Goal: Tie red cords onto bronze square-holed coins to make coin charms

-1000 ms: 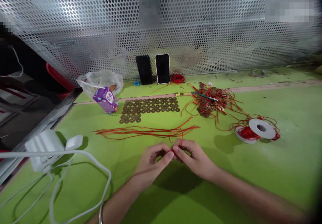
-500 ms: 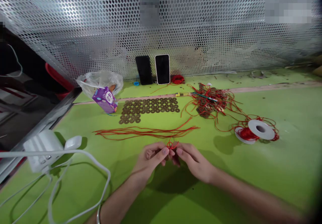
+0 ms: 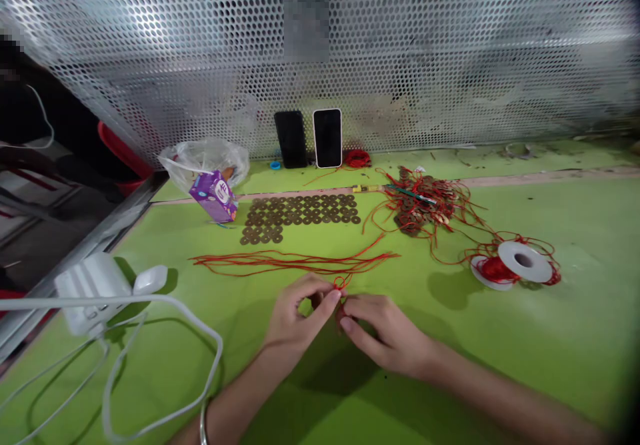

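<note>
My left hand (image 3: 305, 312) pinches a looped red cord (image 3: 340, 283) between thumb and forefinger, low in the middle of the view. Just right of it, my right hand (image 3: 383, 330) is closed with thumb and fingers on a brownish coin (image 3: 341, 315), which the fingers partly cover. Beyond both hands lies a bundle of loose red cords (image 3: 295, 260). Farther back, round coins with holes (image 3: 305, 210) are laid in rows on the green table (image 3: 500, 378).
A red cord spool (image 3: 523, 262) lies at right, with a pile of corded coins (image 3: 425, 198) behind it. Two phones (image 3: 327, 137) lean against the mesh wall. A purple box (image 3: 215, 196), plastic bag and white charger (image 3: 93, 292) with cables are at left.
My right hand has moved slightly down, its thumb lower, and now grips below the cord loop. My left hand still pinches the cord. The whole view has shifted a little.
</note>
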`<control>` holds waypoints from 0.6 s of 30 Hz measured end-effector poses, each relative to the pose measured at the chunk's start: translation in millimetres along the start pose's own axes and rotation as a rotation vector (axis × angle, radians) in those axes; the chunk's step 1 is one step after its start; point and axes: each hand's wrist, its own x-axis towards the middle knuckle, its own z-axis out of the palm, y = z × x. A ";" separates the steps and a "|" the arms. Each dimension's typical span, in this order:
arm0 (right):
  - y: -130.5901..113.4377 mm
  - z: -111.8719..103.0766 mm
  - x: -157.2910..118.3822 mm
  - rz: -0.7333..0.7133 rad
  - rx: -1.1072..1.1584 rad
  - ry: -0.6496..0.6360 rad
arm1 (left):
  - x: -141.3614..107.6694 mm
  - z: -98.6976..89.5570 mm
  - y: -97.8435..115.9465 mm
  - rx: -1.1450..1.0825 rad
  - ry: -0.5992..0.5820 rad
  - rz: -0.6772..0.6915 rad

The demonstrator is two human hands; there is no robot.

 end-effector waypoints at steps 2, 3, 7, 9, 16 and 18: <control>-0.3 0.2 -0.7 -0.014 -0.038 0.000 | -0.4 -0.5 0.6 0.117 -0.010 0.090; -0.2 0.7 -1.1 -0.025 -0.064 -0.003 | -0.4 -0.6 0.8 0.158 -0.014 0.116; -0.8 2.9 -2.4 -0.078 -0.157 -0.005 | 1.1 -1.7 -0.9 0.210 0.012 0.132; -2.5 2.1 -3.0 -0.098 -0.187 -0.001 | 2.4 -3.3 -2.2 0.220 0.031 0.101; -6.3 -15.7 -4.7 -0.109 -0.335 0.169 | 4.5 -7.9 -1.8 0.201 0.114 0.011; -5.1 -22.8 -5.0 -0.093 -0.342 0.266 | 4.1 -7.8 -2.5 0.191 0.121 0.004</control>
